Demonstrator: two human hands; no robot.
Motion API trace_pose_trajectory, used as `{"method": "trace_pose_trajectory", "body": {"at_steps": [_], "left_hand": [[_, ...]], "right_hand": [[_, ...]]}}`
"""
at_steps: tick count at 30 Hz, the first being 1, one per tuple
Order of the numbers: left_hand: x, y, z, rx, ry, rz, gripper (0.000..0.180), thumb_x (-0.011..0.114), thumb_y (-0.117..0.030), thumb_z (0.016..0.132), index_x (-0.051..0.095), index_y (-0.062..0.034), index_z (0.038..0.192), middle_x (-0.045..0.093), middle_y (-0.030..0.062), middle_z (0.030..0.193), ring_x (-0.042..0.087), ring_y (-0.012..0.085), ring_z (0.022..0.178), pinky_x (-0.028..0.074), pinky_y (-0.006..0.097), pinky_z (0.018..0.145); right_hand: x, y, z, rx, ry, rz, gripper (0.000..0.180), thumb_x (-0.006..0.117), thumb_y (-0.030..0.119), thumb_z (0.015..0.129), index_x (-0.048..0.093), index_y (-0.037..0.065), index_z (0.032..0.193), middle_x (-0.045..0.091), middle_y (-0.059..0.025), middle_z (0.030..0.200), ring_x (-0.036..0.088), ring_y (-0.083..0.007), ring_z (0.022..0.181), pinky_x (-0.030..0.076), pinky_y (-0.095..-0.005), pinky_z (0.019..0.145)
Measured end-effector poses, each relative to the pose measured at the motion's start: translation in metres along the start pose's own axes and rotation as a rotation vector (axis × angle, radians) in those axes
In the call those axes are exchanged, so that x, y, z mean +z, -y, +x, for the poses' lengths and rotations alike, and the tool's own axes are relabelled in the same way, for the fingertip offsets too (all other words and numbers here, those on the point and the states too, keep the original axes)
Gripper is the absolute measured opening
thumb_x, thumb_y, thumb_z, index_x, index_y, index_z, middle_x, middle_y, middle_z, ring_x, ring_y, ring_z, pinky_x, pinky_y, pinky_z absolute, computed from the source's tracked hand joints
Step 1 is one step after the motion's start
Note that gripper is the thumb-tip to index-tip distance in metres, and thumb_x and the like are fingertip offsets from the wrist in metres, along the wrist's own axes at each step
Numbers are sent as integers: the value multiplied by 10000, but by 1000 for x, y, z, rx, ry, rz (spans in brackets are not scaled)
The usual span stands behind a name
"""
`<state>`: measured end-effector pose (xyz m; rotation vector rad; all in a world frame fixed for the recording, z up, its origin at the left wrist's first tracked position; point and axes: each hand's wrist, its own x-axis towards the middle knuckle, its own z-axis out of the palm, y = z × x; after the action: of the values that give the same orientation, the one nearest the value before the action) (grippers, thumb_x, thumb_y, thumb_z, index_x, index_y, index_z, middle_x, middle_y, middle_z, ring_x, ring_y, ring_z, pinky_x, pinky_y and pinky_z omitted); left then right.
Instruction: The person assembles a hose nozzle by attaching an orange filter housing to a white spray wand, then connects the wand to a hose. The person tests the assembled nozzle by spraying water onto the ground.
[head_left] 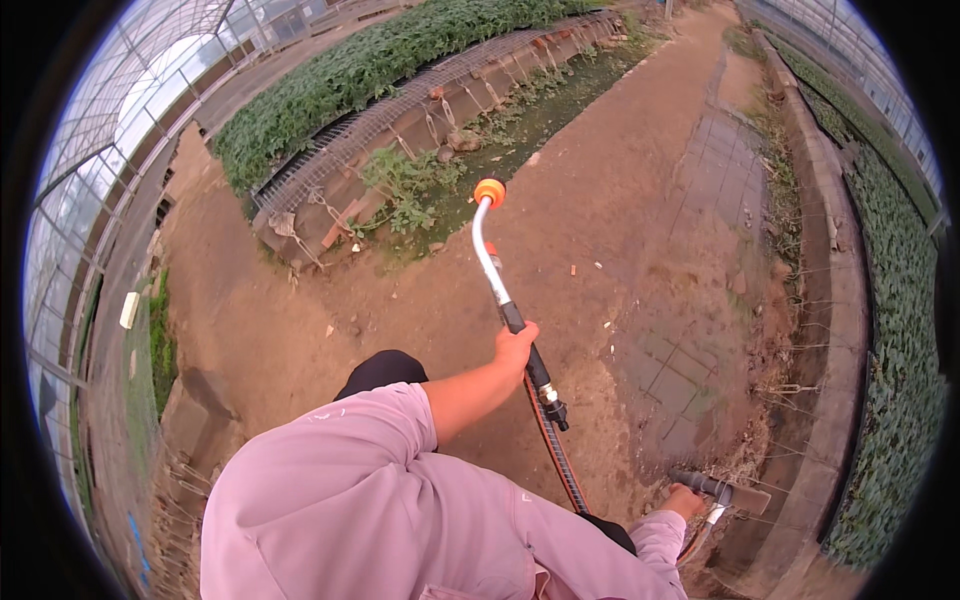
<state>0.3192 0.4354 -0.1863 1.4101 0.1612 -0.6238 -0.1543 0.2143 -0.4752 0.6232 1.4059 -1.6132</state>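
Note:
My left hand (513,348) is closed around the black grip of a watering wand (482,240). The wand has a bent silver tube and an orange round head, which points up and away from me. At the grip's lower end are a brass fitting and a black connector, with a ribbed hose (565,465) running down beside them. Low on the right, my right hand (684,501) is closed at the end of a dark grey pipe fitting (708,485) beside the concrete edge. Its fingers are partly hidden, and a white pipe piece sits just below the fitting.
A raised bed of leafy seedlings (340,110) on wire mesh lies at the far left, edged with bricks and weeds. Another long seedling bed (895,300) runs along the right behind a concrete curb (835,290). Wet paving tiles (675,375) lie in the dirt path (560,290).

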Motion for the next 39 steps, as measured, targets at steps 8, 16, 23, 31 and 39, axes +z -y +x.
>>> {"method": "trace_pose_trajectory", "body": {"at_steps": [8, 16, 23, 31, 39], "left_hand": [[-4, 27, -16, -45, 20, 56, 117, 650, -158, 772, 584, -104, 853, 471, -25, 719, 438, 100, 672, 366, 282, 586], [12, 25, -17, -34, 52, -53, 107, 643, -128, 742, 608, -93, 837, 523, -28, 730, 474, 90, 657, 382, 264, 591], [6, 27, -14, -38, 85, -104, 135, 648, -136, 742, 614, -81, 861, 520, -27, 728, 466, 88, 649, 377, 259, 588], [9, 9, -24, -118, 139, -148, 156, 632, -141, 776, 586, -82, 913, 544, 17, 824, 502, 128, 734, 428, 284, 630], [7, -1, -14, -194, 196, -129, 223, 607, -158, 805, 561, -73, 1006, 542, 31, 961, 553, 156, 855, 473, 343, 691]], "right_hand": [[-28, 5, -93, 104, 101, -845, 336, 469, 504, 803, 555, 211, 945, 562, 16, 969, 526, -167, 777, 385, -407, 669], [-48, -58, -346, 28, 1561, -1809, 424, 461, 428, 916, 540, 76, 1139, 593, -59, 1077, 566, -167, 937, 438, -344, 787], [-63, -96, -359, 599, 1521, -1668, 550, 360, 507, 929, 505, 43, 1188, 591, -101, 1062, 573, -198, 946, 470, -350, 810], [-68, -94, -384, 815, 1425, -1497, 657, 237, 623, 896, 521, 53, 1056, 588, -94, 833, 569, -182, 705, 465, -302, 626], [-66, -99, -385, 848, 1518, -1458, 627, 249, 630, 892, 525, 69, 938, 544, -62, 685, 535, -158, 600, 431, -279, 543]]}}
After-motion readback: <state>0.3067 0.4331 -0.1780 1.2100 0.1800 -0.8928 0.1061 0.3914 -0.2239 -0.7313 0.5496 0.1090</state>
